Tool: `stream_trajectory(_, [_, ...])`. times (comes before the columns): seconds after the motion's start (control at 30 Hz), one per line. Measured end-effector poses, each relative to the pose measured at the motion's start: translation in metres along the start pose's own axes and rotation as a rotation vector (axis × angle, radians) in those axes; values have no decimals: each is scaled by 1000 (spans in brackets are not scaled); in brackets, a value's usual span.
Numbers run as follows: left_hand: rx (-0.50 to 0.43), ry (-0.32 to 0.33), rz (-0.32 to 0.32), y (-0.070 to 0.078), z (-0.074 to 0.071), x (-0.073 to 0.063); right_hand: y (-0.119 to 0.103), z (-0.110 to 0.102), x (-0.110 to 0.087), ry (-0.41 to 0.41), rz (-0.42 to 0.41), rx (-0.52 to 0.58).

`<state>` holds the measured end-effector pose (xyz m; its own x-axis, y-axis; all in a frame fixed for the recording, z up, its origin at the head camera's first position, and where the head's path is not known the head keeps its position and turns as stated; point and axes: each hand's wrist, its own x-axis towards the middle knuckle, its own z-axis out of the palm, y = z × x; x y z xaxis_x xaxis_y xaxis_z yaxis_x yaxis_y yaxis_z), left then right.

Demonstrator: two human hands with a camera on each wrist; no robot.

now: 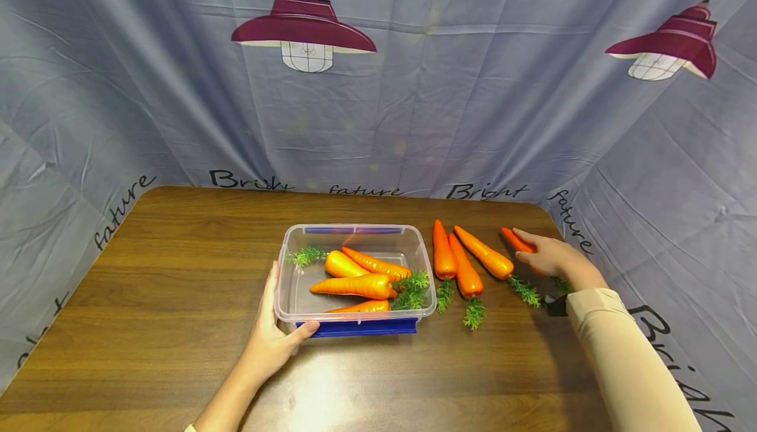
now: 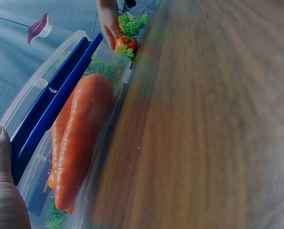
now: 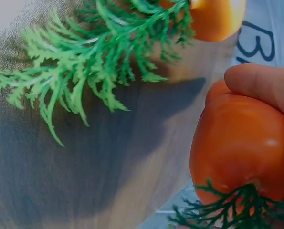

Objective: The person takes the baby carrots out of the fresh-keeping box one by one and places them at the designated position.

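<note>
A clear plastic container (image 1: 355, 318) with blue latches (image 1: 367, 328) stands on the table, several orange carrots (image 1: 355, 285) with green tops inside it. My left hand (image 1: 266, 340) grips its front left corner, thumb at the front and fingers along the left side. In the left wrist view, the thumb (image 2: 3, 176) lies by the blue latch. Over at the right, my right hand (image 1: 558, 262) holds a carrot (image 1: 516, 240) at the table's right edge. The right wrist view shows the thumb laid over this carrot's thick body (image 3: 239, 143), its green top hanging below.
Between the container and my right hand lie three loose carrots, one on the left (image 1: 443, 254), one in the middle (image 1: 466, 274) and one on the right (image 1: 485, 254). A printed grey-blue curtain (image 1: 378, 123) surrounds the wooden table (image 1: 195, 287) at the back and sides.
</note>
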<state>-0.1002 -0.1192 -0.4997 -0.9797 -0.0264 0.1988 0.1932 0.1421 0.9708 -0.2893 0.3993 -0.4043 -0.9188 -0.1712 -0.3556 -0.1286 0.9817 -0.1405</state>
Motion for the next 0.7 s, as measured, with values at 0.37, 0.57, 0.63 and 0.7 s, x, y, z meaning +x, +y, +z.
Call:
stream_trajectory(0.37, [-2,2,2,-1,0,0,6,10,9,-26,-50,34])
stream_trajectory(0.57, [6,6,6,0,0,1,7,15,11,-17,-54,53])
stream_trajectory(0.63, [4,6,6,0,0,1,6,16,11,-26,-51,66])
stream_trajectory(0.7, [-1,5,8,0,0,1,6,17,11,-37,-54,73])
